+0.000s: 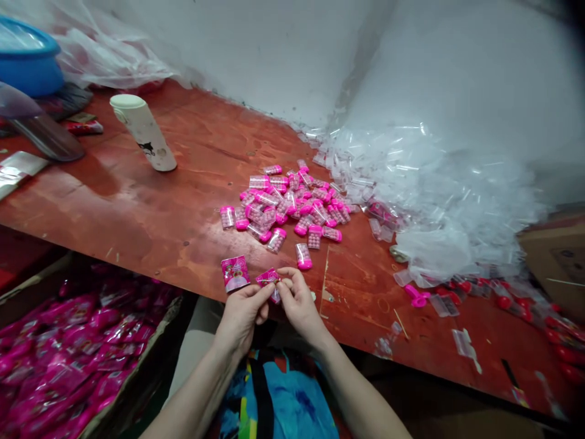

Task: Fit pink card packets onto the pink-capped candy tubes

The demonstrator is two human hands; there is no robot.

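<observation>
Both hands meet at the table's front edge over a small pink printed packet. The fingers of my left hand pinch its near edge from the left. From the right, my right hand pinches the same packet, thumb and forefinger close to the left thumb. Fingers cover part of the packet, so I cannot tell whether it is sealed. Just left of it lies another pink packet, flat on the table. Beyond my hands is a pile of clear candy bottles with pink caps; one bottle stands apart near my right fingers.
A heap of clear plastic pieces covers the table's right side. Lower left is a box full of pink packets. A white bottle, a tinted bottle and a blue basin stand at the left.
</observation>
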